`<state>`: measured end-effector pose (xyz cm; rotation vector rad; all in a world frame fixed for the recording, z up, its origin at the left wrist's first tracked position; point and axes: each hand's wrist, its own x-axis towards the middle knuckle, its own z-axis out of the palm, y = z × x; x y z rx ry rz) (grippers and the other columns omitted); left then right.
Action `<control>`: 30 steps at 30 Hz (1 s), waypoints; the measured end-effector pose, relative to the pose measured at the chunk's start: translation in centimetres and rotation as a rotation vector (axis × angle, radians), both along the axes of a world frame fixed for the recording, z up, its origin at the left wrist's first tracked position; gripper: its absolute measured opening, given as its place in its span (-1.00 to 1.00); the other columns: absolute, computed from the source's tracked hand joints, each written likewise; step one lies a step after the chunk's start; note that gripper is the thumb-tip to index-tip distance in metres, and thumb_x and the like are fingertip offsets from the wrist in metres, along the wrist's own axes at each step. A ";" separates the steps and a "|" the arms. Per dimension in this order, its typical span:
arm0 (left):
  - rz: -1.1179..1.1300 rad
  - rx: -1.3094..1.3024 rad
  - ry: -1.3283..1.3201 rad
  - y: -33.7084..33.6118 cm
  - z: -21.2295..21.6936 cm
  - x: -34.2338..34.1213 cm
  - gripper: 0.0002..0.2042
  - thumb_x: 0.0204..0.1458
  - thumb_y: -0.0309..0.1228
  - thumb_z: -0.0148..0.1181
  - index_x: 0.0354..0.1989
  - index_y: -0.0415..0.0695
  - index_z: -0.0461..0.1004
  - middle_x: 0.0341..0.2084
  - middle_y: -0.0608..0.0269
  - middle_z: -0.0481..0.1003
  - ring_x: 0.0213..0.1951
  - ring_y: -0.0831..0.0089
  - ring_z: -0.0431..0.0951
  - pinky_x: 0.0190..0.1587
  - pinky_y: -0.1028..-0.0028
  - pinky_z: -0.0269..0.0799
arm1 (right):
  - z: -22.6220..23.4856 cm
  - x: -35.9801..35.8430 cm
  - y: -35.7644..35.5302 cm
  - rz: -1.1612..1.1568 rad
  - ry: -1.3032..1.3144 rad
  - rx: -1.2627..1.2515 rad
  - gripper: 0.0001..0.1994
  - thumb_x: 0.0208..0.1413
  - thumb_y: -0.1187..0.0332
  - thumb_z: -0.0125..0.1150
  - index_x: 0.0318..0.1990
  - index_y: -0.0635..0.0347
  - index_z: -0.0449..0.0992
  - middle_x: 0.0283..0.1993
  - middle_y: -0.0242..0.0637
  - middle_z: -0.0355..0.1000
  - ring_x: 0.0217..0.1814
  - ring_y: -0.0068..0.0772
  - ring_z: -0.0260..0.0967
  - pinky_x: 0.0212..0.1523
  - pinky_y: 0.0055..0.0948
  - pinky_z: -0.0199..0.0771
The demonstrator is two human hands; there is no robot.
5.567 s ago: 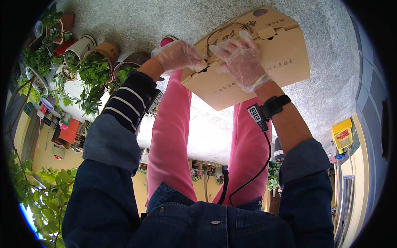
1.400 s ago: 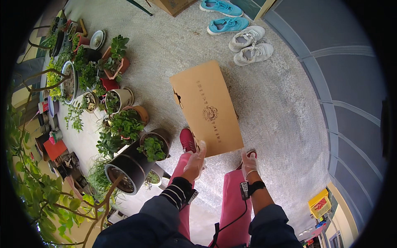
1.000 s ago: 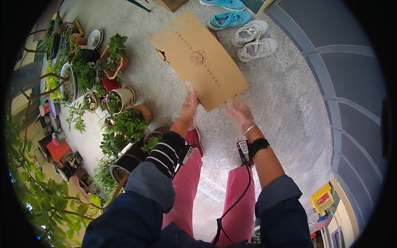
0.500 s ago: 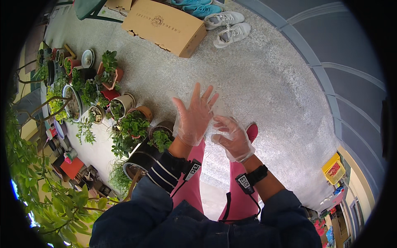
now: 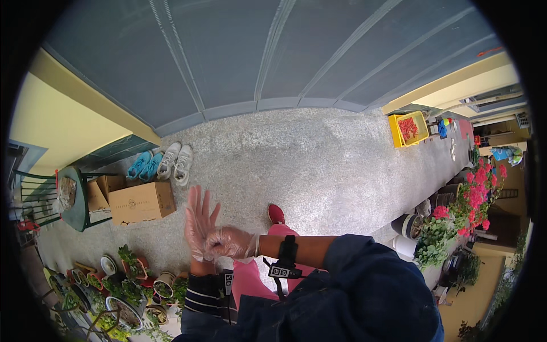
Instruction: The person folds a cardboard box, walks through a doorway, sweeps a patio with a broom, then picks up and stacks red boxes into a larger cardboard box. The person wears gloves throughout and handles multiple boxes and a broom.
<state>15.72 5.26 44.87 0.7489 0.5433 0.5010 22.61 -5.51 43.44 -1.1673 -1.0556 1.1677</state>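
Both my hands wear clear, loose plastic gloves. My left hand (image 5: pixel 199 221) is raised with its palm showing and its fingers stretched up and apart; nothing lies in it. My right hand (image 5: pixel 233 243) comes across from the right, its thumb and fingers curled into a pinch against the base of the left palm. There it seems to grip the left hand's plastic glove, though the fingertips are partly hidden. Striped cuffing and a strapped device (image 5: pixel 228 283) sit at my left wrist. Another strapped device (image 5: pixel 283 270) is on my right wrist.
A cardboard box (image 5: pixel 142 203), white sneakers (image 5: pixel 182 163) and blue shoes (image 5: pixel 146 165) stand at left by a green chair (image 5: pixel 76 199). Potted plants (image 5: pixel 128 312) crowd the lower left. A yellow crate (image 5: pixel 395 131) with red contents sits far right, near pink flowers (image 5: pixel 476 196).
My view has swung to the right, bringing the grey wall, yellow crate and flowers into fuller sight. My right hand has moved from beside the left hand onto its palm base.
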 end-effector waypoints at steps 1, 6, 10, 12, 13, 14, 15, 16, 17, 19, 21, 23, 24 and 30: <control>-0.047 -0.055 0.068 -0.3 0.9 0.6 -0.37 0.34 0.16 -0.16 0.36 -0.08 0.22 0.34 -0.04 0.20 0.32 0.17 0.23 0.30 0.15 0.19 | 1.1 0.9 -0.8 -0.012 -0.104 0.033 -0.81 0.16 0.26 0.34 -0.30 0.18 0.55 -0.34 -0.23 0.50 -0.26 -0.24 0.48 -0.23 -0.28 0.43; -0.220 -0.120 0.289 -1.2 4.3 3.5 -0.47 0.30 0.14 0.01 -0.35 -0.14 0.51 -0.41 0.26 0.54 -0.42 0.48 0.45 -0.30 0.49 0.40 | 6.2 3.0 -4.2 -0.172 -0.121 -0.077 -0.79 0.22 0.23 0.32 -0.22 0.19 0.55 -0.33 -0.26 0.51 -0.25 -0.40 0.49 -0.19 -0.36 0.46; -0.352 0.312 0.377 -3.0 8.2 6.6 -0.50 0.30 0.10 0.04 -0.43 -0.12 0.46 -0.50 0.35 0.42 -0.49 0.55 0.33 -0.37 0.52 0.31 | 9.0 5.1 -8.5 -0.634 0.052 -0.114 -0.76 0.27 0.22 0.27 -0.13 0.24 0.55 -0.22 -0.28 0.55 -0.14 -0.43 0.48 -0.05 -0.39 0.47; -0.769 0.504 0.274 -4.4 10.1 8.1 -0.59 0.29 0.00 0.13 -0.36 -0.15 0.52 -0.47 0.35 0.46 -0.46 0.55 0.36 -0.35 0.51 0.34 | 9.8 6.3 -10.5 -0.917 0.208 -0.033 -0.72 0.31 0.25 0.22 0.02 0.26 0.51 -0.10 -0.28 0.54 -0.04 -0.43 0.47 0.06 -0.39 0.45; -0.948 0.599 0.242 -5.3 10.9 8.8 -0.62 0.28 -0.05 0.17 -0.32 -0.16 0.54 -0.45 0.35 0.47 -0.45 0.54 0.38 -0.33 0.51 0.36 | 10.1 7.3 -10.8 -1.042 0.340 -0.012 -0.68 0.34 0.27 0.19 0.12 0.27 0.47 -0.02 -0.27 0.52 0.02 -0.43 0.45 0.11 -0.39 0.44; -1.097 0.639 0.079 -7.2 11.4 9.8 -0.67 0.25 -0.11 0.22 -0.25 -0.19 0.56 -0.40 0.30 0.52 -0.40 0.50 0.44 -0.27 0.48 0.40 | 10.3 8.0 -11.6 -1.106 0.180 -0.015 -0.62 0.35 0.28 0.17 0.22 0.25 0.38 0.05 -0.23 0.49 0.08 -0.43 0.43 0.15 -0.40 0.41; -1.236 0.688 -0.057 -9.6 11.9 10.9 -0.70 0.22 -0.18 0.27 -0.17 -0.22 0.58 -0.35 0.26 0.57 -0.34 0.46 0.51 -0.21 0.46 0.45 | 10.6 9.1 -12.7 -1.163 0.047 -0.079 -0.54 0.35 0.29 0.15 0.33 0.24 0.30 0.13 -0.19 0.47 0.14 -0.42 0.40 0.19 -0.41 0.39; -1.355 0.864 -0.083 -11.0 12.6 12.0 -0.72 0.23 -0.24 0.27 -0.10 -0.22 0.57 -0.26 0.20 0.60 -0.24 0.40 0.55 -0.11 0.41 0.45 | 10.9 9.8 -13.7 -1.119 0.037 -0.092 -0.49 0.36 0.31 0.14 0.38 0.22 0.22 0.19 -0.17 0.42 0.19 -0.41 0.37 0.22 -0.40 0.37; -1.444 1.040 -0.177 -12.1 13.3 13.2 -0.73 0.23 -0.29 0.26 -0.03 -0.22 0.57 -0.17 0.15 0.64 -0.13 0.34 0.60 -0.02 0.35 0.46 | 11.3 10.2 -14.9 -1.093 0.013 -0.094 -0.44 0.36 0.32 0.13 0.43 0.20 0.14 0.25 -0.15 0.38 0.24 -0.39 0.34 0.25 -0.39 0.35; -1.507 0.966 -0.222 -14.0 14.6 15.8 -0.72 0.24 -0.27 0.26 -0.04 -0.23 0.57 -0.17 0.13 0.64 -0.14 0.38 0.60 -0.03 0.37 0.47 | 12.0 12.6 -17.2 -1.075 0.026 -0.038 -0.35 0.36 0.34 0.12 0.51 0.15 -0.01 0.37 -0.13 0.27 0.34 -0.35 0.26 0.31 -0.36 0.31; -1.506 0.898 -0.328 -15.8 15.6 18.0 -0.72 0.24 -0.27 0.25 -0.05 -0.24 0.58 -0.19 0.13 0.65 -0.16 0.39 0.61 -0.04 0.38 0.47 | 13.0 14.5 -19.6 -1.070 0.133 0.091 -0.26 0.36 0.37 0.11 0.56 0.09 -0.16 0.48 -0.13 0.13 0.43 -0.30 0.18 0.35 -0.33 0.27; -1.494 0.842 -0.359 -17.5 16.6 20.3 -0.74 0.26 -0.28 0.23 -0.08 -0.23 0.60 -0.23 0.13 0.65 -0.18 0.38 0.61 -0.05 0.38 0.48 | 14.1 17.0 -21.2 -1.048 0.103 0.069 -0.22 0.36 0.40 0.10 0.57 0.04 -0.25 0.54 -0.19 0.02 0.50 -0.25 0.10 0.41 -0.28 0.18; -1.483 0.883 -0.385 -18.0 17.2 21.7 -0.75 0.26 -0.28 0.23 -0.09 -0.23 0.61 -0.25 0.14 0.65 -0.20 0.38 0.61 -0.06 0.39 0.48 | 14.8 18.4 -21.6 -1.067 0.052 0.076 -0.27 0.36 0.38 0.09 0.56 0.06 -0.17 0.53 -0.17 0.05 0.50 -0.27 0.09 0.43 -0.28 0.16; -1.316 0.993 -0.277 -19.2 18.9 30.6 -0.74 0.30 -0.28 0.17 -0.17 -0.26 0.61 -0.41 0.16 0.60 -0.32 0.45 0.59 -0.18 0.41 0.49 | 19.7 31.9 -22.4 -0.851 -0.061 0.020 -0.53 0.43 0.08 -0.05 0.26 0.24 0.42 0.37 -0.12 0.32 0.46 -0.36 0.17 0.47 -0.32 0.07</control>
